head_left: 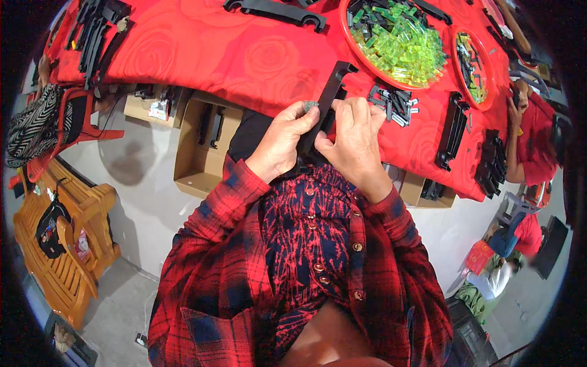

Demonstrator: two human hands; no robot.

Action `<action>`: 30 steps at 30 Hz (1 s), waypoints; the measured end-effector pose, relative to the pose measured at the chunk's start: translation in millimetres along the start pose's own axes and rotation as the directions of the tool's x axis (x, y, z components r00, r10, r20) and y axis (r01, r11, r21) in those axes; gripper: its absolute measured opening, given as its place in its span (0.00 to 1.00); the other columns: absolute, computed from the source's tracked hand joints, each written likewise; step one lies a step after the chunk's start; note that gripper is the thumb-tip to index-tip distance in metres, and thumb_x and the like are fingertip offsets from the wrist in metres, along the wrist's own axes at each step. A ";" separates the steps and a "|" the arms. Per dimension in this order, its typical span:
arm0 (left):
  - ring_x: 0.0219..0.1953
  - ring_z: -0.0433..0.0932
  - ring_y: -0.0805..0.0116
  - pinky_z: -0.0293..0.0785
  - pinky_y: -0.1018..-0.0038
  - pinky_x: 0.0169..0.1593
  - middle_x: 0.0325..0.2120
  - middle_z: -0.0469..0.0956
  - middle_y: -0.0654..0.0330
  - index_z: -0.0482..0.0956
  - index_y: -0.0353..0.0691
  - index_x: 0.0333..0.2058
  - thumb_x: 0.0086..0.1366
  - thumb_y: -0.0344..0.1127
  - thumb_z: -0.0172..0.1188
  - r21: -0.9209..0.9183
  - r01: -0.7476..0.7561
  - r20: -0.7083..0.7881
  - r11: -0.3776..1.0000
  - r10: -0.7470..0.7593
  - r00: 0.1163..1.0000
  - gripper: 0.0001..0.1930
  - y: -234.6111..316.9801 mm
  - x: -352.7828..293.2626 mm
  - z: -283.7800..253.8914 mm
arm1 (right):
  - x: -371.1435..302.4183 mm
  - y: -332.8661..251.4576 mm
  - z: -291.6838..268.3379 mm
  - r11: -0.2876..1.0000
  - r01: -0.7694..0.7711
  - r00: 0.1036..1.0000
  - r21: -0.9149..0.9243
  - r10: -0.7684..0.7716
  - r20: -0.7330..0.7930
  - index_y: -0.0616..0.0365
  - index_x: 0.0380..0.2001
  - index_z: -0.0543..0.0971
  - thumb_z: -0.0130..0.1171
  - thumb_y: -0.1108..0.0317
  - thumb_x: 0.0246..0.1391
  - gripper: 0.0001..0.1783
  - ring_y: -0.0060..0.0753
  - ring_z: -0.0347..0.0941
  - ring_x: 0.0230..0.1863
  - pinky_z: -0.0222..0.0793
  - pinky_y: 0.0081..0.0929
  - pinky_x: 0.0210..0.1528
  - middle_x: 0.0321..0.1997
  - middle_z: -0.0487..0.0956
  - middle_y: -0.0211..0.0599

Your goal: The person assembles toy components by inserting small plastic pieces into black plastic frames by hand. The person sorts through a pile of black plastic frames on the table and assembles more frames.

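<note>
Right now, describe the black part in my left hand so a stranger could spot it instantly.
Find the red rose-patterned tablecloth and its near edge. There, between your left hand and right hand, is a long black part; unlike the black parts lying on the tablecloth, it's held.

On the desk (202,55), a basin (353,45) stood beyond the right hand (358,137), loose pieces (400,105) lying just right of that hand; a box (203,183) stood left of the left hand (278,144).

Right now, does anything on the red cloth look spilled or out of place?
Perhaps: a pile of black and silvery pieces lies loose on the cloth, while yellow-green pieces sit in the tub beside it. It may be deliberate.
</note>
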State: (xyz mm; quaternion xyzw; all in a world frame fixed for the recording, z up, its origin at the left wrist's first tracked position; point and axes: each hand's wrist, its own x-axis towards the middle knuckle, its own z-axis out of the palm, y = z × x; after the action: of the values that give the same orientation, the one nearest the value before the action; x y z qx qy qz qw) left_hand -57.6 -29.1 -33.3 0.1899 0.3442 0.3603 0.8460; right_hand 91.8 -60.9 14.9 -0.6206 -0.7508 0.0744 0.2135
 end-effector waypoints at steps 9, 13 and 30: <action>0.38 0.75 0.77 0.74 0.78 0.43 0.38 0.77 0.66 0.76 0.37 0.45 0.72 0.35 0.56 -0.004 0.024 0.013 1.000 -0.024 1.000 0.09 1.1 2.6 -0.2 | -1.0 0.1 -0.7 1.000 -0.015 1.000 0.009 0.015 -0.006 0.62 0.45 0.73 0.67 0.65 0.37 0.28 0.45 0.67 0.50 0.55 0.45 0.53 0.43 0.70 0.43; 0.38 0.75 0.78 0.74 0.78 0.43 0.38 0.77 0.66 0.76 0.37 0.46 0.72 0.36 0.56 -0.008 0.037 0.011 0.999 -0.036 0.999 0.09 1.6 2.2 -0.2 | -1.6 0.5 -0.2 1.000 -0.014 1.000 0.009 0.014 -0.002 0.62 0.45 0.73 0.67 0.66 0.37 0.28 0.45 0.67 0.50 0.55 0.45 0.53 0.43 0.70 0.44; 0.39 0.75 0.79 0.73 0.79 0.44 0.39 0.77 0.67 0.76 0.37 0.48 0.73 0.36 0.55 0.029 0.048 0.012 0.998 -0.049 0.999 0.11 2.1 1.0 1.6 | -4.3 1.8 1.3 1.000 0.007 0.999 -0.011 -0.007 -0.035 0.62 0.46 0.73 0.67 0.67 0.36 0.29 0.44 0.67 0.49 0.55 0.44 0.51 0.42 0.70 0.42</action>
State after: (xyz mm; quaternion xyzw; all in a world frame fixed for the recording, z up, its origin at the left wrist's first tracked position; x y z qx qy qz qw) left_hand -56.9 -27.1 -31.4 0.1957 0.3484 0.3335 0.8539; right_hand 93.5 -64.5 12.0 -0.6202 -0.7496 0.0588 0.2237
